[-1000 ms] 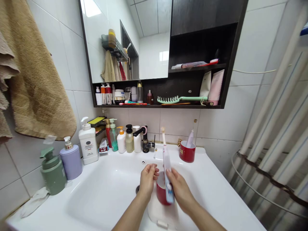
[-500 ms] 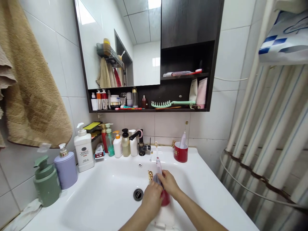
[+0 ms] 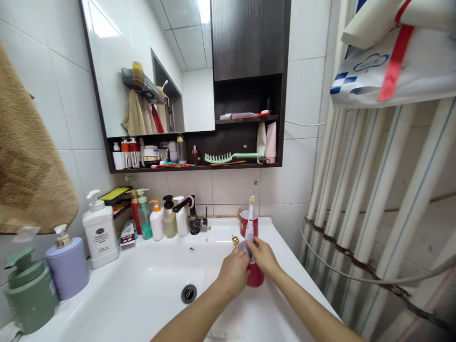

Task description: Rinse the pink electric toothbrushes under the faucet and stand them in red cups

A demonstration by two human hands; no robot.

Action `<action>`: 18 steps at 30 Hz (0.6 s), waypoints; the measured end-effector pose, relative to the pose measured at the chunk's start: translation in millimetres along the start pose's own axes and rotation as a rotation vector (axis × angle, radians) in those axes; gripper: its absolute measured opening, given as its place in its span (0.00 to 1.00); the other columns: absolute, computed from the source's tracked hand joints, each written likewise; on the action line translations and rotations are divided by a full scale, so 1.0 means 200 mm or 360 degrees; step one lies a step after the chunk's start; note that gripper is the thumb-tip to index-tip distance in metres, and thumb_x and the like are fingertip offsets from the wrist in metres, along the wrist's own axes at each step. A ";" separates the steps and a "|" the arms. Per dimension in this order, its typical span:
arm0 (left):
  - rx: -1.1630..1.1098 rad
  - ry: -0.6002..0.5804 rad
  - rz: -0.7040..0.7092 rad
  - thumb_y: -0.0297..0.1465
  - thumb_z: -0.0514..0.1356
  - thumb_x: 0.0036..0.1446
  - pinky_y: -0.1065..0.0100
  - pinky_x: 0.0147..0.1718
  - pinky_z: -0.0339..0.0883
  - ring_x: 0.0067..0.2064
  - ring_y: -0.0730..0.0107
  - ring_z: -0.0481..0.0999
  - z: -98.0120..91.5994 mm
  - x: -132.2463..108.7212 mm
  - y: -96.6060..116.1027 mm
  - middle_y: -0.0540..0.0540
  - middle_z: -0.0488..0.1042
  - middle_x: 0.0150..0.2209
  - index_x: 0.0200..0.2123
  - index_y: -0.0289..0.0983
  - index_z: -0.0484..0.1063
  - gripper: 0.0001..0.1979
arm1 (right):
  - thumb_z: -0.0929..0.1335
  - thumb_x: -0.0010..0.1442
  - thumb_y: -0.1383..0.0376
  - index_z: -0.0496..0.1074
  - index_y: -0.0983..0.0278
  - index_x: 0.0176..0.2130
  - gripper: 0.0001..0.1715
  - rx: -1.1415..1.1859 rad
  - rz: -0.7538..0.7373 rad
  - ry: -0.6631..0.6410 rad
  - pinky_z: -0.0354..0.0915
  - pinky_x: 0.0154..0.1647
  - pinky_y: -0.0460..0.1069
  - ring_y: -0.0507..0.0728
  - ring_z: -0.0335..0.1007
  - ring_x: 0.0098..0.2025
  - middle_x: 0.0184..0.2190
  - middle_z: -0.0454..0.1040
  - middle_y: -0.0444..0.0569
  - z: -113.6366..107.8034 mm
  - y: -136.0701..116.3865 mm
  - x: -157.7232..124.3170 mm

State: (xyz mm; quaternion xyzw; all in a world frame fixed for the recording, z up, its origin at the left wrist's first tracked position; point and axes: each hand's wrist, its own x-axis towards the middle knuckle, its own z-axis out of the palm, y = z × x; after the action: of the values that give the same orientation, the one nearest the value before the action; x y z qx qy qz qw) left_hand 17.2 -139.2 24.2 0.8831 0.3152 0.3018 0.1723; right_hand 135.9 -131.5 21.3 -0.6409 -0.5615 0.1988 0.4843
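Head view, sink [image 3: 142, 304] and contents. One toothbrush [image 3: 250, 223], standing nearly upright over the sink's right side, its tip pointing up; the right hand [image 3: 264, 259] is pinching its body between thumb and fingertips. One red cup [image 3: 255, 278], directly below; the left hand [image 3: 233, 271] is curling against its left side, fingers pressed together. From where I am standing, I cannot tell how far the brush's lower end is reaching into it. One second cup [image 3: 243, 223], standing near the back right corner, partly hidden behind the brush. One black faucet [image 3: 193, 221], rising from the back edge. One white bottle [image 3: 101, 237], standing near the back left corner. One purple bottle [image 3: 68, 268] and one green bottle [image 3: 32, 301], standing along the left edge.
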 end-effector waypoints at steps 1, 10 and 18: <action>0.0075 -0.0032 0.0027 0.22 0.49 0.39 0.65 0.38 0.54 0.40 0.63 0.61 0.02 0.06 0.03 0.43 0.67 0.33 0.29 0.36 0.66 0.11 | 0.58 0.50 0.60 0.65 0.68 0.32 0.15 -0.0032 0.0017 0.0024 0.60 0.29 0.46 0.53 0.65 0.29 0.26 0.70 0.47 -0.06 0.01 0.03; 0.0539 -0.0123 0.0176 0.22 0.45 0.44 0.70 0.31 0.59 0.37 0.67 0.62 0.25 0.46 0.15 0.44 0.67 0.33 0.32 0.33 0.66 0.13 | 0.58 0.53 0.63 0.61 0.66 0.40 0.14 -0.0373 0.0284 0.0173 0.61 0.35 0.51 0.52 0.62 0.37 0.39 0.64 0.47 -0.38 0.17 0.27; 0.0671 0.0017 0.0060 0.23 0.47 0.46 0.64 0.42 0.51 0.44 0.65 0.58 0.23 0.68 0.04 0.41 0.64 0.40 0.37 0.33 0.63 0.14 | 0.58 0.53 0.63 0.60 0.65 0.41 0.14 -0.0485 0.0390 0.0229 0.61 0.36 0.52 0.52 0.62 0.38 0.40 0.63 0.48 -0.40 0.24 0.48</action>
State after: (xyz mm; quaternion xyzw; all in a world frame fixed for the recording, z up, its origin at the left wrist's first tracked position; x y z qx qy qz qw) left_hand 134.3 -60.4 51.2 0.9037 0.3558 0.2371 -0.0238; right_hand 253.0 -70.6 45.1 -0.7828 -0.4670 0.1226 0.3927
